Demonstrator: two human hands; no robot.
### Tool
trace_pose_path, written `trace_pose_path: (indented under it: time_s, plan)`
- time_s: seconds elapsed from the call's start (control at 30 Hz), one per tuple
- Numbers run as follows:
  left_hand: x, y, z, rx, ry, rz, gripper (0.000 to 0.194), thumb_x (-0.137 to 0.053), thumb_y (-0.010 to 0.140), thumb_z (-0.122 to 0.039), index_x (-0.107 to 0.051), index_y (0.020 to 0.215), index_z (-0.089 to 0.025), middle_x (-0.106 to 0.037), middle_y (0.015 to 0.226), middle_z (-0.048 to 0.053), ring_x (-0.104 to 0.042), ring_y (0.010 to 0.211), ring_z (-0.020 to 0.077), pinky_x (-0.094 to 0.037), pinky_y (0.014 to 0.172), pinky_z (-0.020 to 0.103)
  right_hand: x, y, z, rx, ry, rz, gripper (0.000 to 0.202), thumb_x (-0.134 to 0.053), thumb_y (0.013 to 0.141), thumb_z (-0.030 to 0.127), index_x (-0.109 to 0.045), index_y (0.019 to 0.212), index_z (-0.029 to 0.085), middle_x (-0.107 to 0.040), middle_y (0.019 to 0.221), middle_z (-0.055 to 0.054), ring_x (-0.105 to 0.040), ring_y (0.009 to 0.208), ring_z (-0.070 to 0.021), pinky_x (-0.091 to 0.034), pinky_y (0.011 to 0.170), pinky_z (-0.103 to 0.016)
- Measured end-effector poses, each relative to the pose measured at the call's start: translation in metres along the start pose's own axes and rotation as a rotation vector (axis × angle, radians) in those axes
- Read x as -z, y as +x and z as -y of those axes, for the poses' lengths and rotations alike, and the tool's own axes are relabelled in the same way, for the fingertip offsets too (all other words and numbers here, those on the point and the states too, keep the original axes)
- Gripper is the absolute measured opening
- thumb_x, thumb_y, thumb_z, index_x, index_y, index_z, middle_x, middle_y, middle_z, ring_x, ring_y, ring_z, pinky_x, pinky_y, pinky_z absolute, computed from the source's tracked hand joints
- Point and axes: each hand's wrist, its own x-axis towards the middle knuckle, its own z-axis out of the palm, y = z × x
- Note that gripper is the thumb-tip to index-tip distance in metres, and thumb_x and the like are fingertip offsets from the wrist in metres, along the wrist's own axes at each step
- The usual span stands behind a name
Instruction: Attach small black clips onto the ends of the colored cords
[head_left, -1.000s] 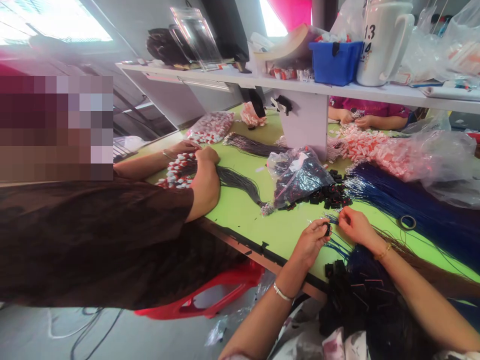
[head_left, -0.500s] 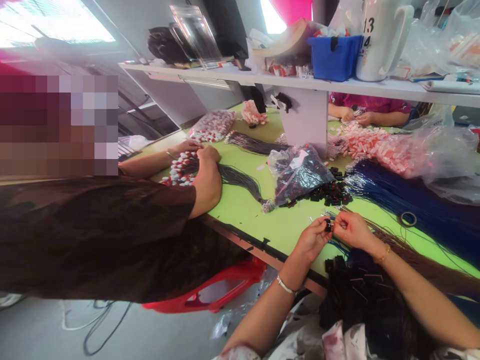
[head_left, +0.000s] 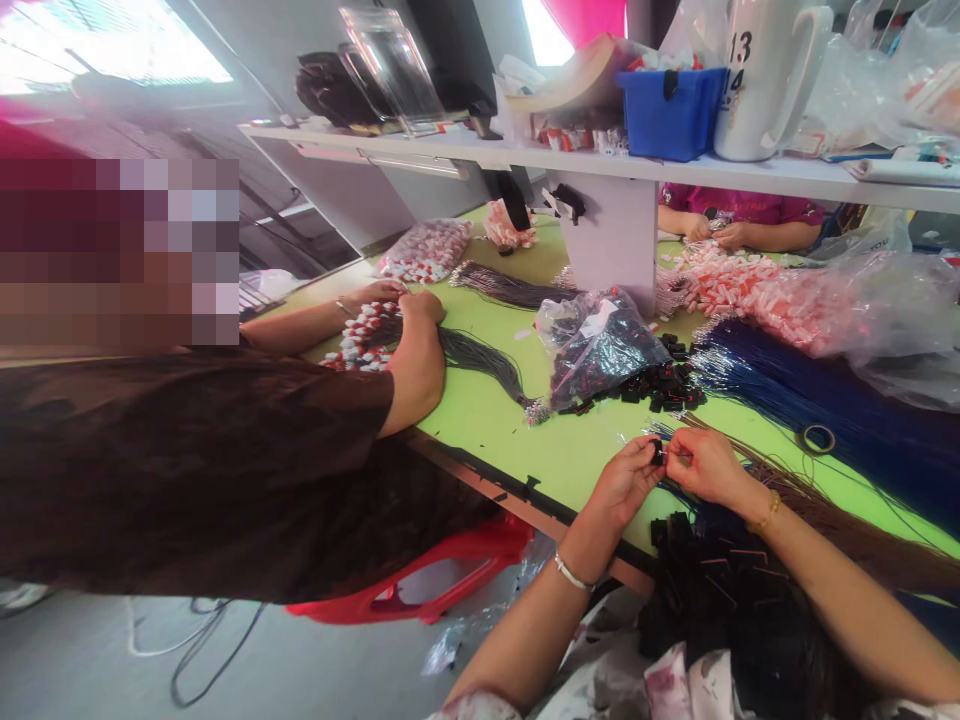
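Observation:
Between the fingertips of my left hand (head_left: 626,478) is a small black plastic connector housing (head_left: 658,452). My right hand (head_left: 701,462) is pinched close against its right side on a thin wire end, mostly covered by the fingers. Both hands meet just above the near edge of the green table (head_left: 480,440). Brown wires (head_left: 817,500) run under and past my right wrist. Past my fingers lies a heap of loose black housings (head_left: 664,385), beside a clear plastic bag (head_left: 604,350) of more of them.
Blue wires (head_left: 810,400) with metal ends and a tape roll (head_left: 815,439) lie to the right. A co-worker's arm (head_left: 416,360) reaches over red-and-white connectors (head_left: 364,340) at left. A shelf (head_left: 465,150) spans the back. Black housings with wires (head_left: 735,580) pile up by my lap.
Almost nothing differs. My hands hold nearly the same pose at the black housing, and the view has shifted very slightly.

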Motion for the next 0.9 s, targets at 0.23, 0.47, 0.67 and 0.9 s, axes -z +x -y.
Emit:
trace_pose_path:
  time_s: [0.23, 0.47, 0.67, 0.9]
  plan:
    - [0.002, 0.002, 0.009, -0.09, 0.072, -0.036, 0.021, -0.076, 0.063, -0.015, -0.064, 0.08, -0.011, -0.065, 0.077, 0.005, -0.062, 0.072, 0.0144, -0.049, 0.074, 0.028, -0.001, 0.001, -0.003, 0.076, -0.004, 0.013, 0.013, -0.051, 0.077, 0.017, -0.052, 0.064, 0.017, -0.053, 0.059, 0.001, -0.043, 0.055, -0.0105, -0.027, 0.055, -0.022]
    - [0.0, 0.002, 0.008, -0.087, 0.08, -0.073, 0.024, -0.079, 0.06, -0.017, -0.063, 0.078, -0.012, -0.065, 0.075, 0.004, -0.063, 0.07, 0.0138, -0.05, 0.071, 0.026, -0.004, 0.0, -0.002, 0.07, 0.055, 0.044, 0.015, -0.051, 0.078, 0.016, -0.051, 0.064, 0.017, -0.051, 0.057, 0.001, -0.043, 0.053, -0.0102, -0.027, 0.053, -0.022]
    - [-0.003, 0.0, 0.006, -0.073, 0.145, -0.096, 0.023, -0.078, 0.062, -0.017, -0.062, 0.078, -0.012, -0.065, 0.072, 0.003, -0.063, 0.067, 0.0124, -0.052, 0.069, 0.025, 0.005, 0.007, -0.017, 0.018, 0.093, 0.054, 0.015, -0.048, 0.082, 0.018, -0.058, 0.071, 0.018, -0.059, 0.064, 0.0, -0.049, 0.058, -0.0113, -0.03, 0.056, -0.022]
    - [-0.003, -0.002, 0.003, -0.031, 0.193, -0.081, 0.02, -0.075, 0.068, -0.016, -0.062, 0.082, -0.011, -0.067, 0.074, 0.007, -0.064, 0.067, 0.0128, -0.052, 0.068, 0.024, 0.028, 0.019, -0.066, -0.32, -0.259, 0.092, 0.009, -0.055, 0.076, 0.021, -0.063, 0.076, 0.019, -0.065, 0.078, -0.005, -0.053, 0.067, -0.015, -0.026, 0.056, -0.025]
